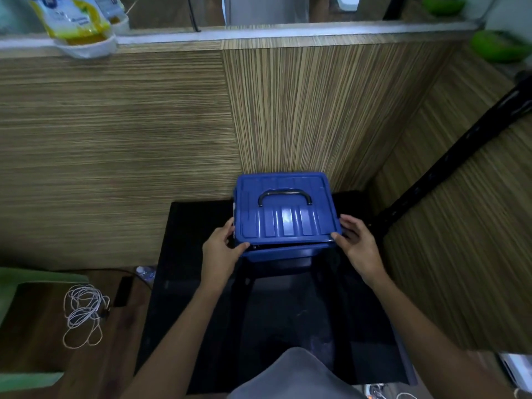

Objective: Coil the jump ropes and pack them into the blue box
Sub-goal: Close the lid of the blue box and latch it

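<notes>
While blue box (285, 217) sits between hands, left hand (220, 249), right hand (358, 243) grip lid corners.

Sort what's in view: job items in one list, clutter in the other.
For the job:
blue box, lid gripped by left hand and right hand
white jump rope on the floor

Lying about:
yellow pouches
green bowls
black pole

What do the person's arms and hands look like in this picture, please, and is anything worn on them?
Both arms are bare from the lower edge of the picture up to the hands: no sleeves, gloves or watch show. The left hand and the right hand carry no visible rings or markings. A grey garment shows at the bottom centre, between the arms.
</notes>
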